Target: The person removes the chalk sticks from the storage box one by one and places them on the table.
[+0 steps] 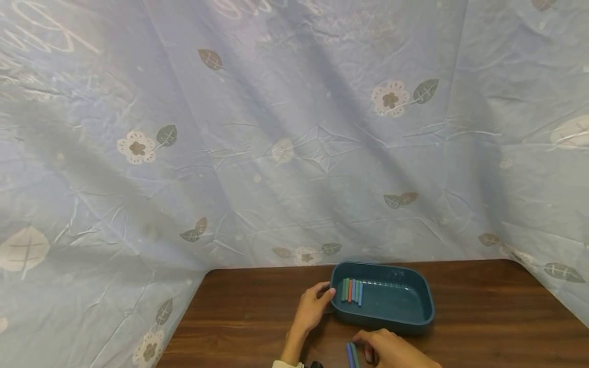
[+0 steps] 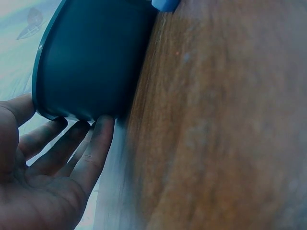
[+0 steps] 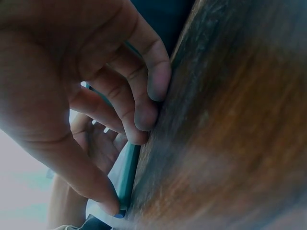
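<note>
Quantities in view: 8 sticks, 1 baking dish, 2 hands.

The baking dish (image 1: 393, 304) is dark teal and rectangular with rounded corners. It sits upright on the brown wood-grain surface (image 1: 248, 306), near the rear edge. It contains 6 sticks (image 1: 350, 291), arranged side by side in 1 row at the left end of its floor. Row contents by colour: 3 green, 2 blue, 1 orange-red. From left to right the order is green, green, orange-red, blue, green, blue. The remainder of the dish floor, to the right of the row, is bare.

The other 2 sticks lie outside the dish, on the surface in front of it: 1 blue stick (image 1: 349, 355) and, just beside it on the right, 1 green stick (image 1: 355, 353). Their near ends are cut off by the lower border of the head view.

The left hand (image 1: 312, 308) grips the left end of the dish, thumb at the rim and fingers against the outer wall. The right hand (image 1: 391, 347) is low at the green stick, with thumb and fingers apart; the thumb tip is at the end of that stick. Whether it bears any of the stick's weight cannot be told.

The 2 hands are apart from each other. Behind the surface hangs 1 pale blue sheet (image 1: 276, 102) with printed leaves and flowers.
</note>
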### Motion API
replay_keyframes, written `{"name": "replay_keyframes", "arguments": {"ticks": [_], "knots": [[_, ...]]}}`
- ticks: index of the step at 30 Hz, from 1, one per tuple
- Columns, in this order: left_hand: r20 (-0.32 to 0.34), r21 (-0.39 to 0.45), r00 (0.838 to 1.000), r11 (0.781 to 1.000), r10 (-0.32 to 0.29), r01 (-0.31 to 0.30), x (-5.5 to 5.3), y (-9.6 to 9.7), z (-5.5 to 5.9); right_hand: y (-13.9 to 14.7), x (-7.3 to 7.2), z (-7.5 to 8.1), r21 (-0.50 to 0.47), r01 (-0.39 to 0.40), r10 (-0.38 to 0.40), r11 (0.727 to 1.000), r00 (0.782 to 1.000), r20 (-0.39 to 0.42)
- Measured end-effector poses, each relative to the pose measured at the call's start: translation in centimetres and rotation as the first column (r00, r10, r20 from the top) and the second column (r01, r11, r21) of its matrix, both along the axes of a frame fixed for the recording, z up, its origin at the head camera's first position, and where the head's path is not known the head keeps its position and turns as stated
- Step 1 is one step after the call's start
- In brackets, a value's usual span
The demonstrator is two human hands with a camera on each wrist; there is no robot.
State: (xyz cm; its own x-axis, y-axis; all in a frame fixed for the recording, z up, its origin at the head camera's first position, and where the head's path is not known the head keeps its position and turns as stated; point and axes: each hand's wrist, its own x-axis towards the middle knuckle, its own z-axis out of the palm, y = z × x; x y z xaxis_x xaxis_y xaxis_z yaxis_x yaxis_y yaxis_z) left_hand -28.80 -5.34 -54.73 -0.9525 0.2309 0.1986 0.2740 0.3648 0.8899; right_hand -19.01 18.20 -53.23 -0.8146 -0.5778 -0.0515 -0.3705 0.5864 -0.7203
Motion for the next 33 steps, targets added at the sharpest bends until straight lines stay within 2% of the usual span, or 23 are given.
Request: {"name": "replay_keyframes", "arguments": {"ticks": [5,17,24,27,33], "knots": [[0.006,0.006,1.000,1.000,-0.006,0.006,0.0,0.0,0.0,0.0,-0.1,0.0,-0.013,-0.001,0.002,1.000,0.999,0.038],[0.006,0.021,1.000,1.000,-0.011,0.010,-0.1,0.0,-0.1,0.3,0.0,0.0,-0.036,-0.003,0.003,0.999,1.000,0.026],[0.025,0.081,0.999,0.996,-0.041,0.038,0.0,0.0,0.2,0.4,0.2,0.8,-0.084,-0.037,0.039,0.996,0.999,0.024],[0.031,0.091,0.999,0.995,-0.038,0.035,0.0,0.0,0.1,0.6,0.3,1.4,-0.099,-0.046,0.046,0.994,0.999,0.002],[0.031,0.080,0.999,0.996,-0.029,0.026,0.0,0.1,0.0,0.6,0.0,3.0,-0.125,-0.065,0.053,0.990,0.994,-0.094]]}}
